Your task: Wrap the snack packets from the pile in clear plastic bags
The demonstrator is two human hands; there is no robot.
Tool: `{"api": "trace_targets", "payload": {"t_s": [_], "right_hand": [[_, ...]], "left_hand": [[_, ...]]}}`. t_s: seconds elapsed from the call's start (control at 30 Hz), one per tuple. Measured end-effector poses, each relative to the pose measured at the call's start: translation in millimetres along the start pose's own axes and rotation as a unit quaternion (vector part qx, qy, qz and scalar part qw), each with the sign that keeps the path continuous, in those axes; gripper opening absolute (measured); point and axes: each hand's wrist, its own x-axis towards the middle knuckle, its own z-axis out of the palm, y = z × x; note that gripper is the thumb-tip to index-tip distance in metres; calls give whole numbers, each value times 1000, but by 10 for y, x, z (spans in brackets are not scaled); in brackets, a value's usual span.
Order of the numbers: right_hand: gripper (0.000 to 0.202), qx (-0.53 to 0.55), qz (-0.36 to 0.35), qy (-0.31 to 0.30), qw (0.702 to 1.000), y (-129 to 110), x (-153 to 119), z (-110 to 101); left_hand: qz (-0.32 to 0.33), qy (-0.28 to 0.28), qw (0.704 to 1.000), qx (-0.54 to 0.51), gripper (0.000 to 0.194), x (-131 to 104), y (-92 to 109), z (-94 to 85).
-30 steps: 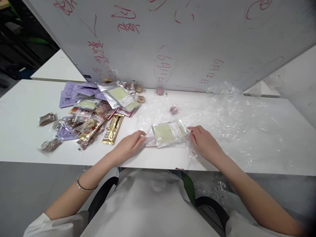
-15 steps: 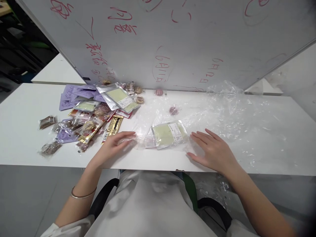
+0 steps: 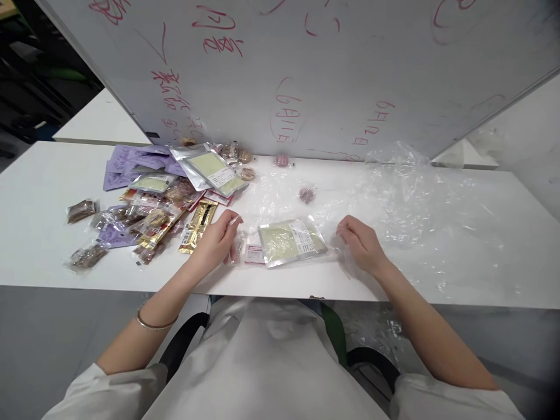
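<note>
My left hand is closed, fingers curled together, pinching the left part of a piece of clear plastic film. On the opposite side my right hand grips the film's right part with bent fingers. Between the hands lies a flat pale-green pouch with silver edges and a white label. A small red-and-white packet shows at the pouch's left side. Whether the film wraps around the pouch or only lies under it, I cannot tell.
To the left lies a pile of snacks: purple packets, a silver-edged green pouch, a gold sachet. Wrapped round pieces lie behind. More crumpled clear plastic spreads right. A whiteboard stands along the back edge.
Both hands have gone from spread fingers to a closed grip on the clear film. The pale-green pouch has shifted slightly left, and more of the red-and-white packet shows.
</note>
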Motion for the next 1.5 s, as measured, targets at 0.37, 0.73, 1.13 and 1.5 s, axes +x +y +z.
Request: {"api": "trace_targets", "payload": {"t_s": [0.37,0.73,1.13,1.5], "right_hand": [[38,-247,158,-103,950,65,363,72],[58,-254,-255,10,933,-223,-391,-166],[31,-126,-38,5,991,170,-146,160],[24,-6,214,-3,977,-51,267,105]], "left_hand": [[-12,105,917,384,37,61,-217,133],[340,-96,897,265,49,-271,-307,-246],[188,-59,972,124,39,-158,-527,-331],[45,54,997,-37,35,71,-236,-172]]}}
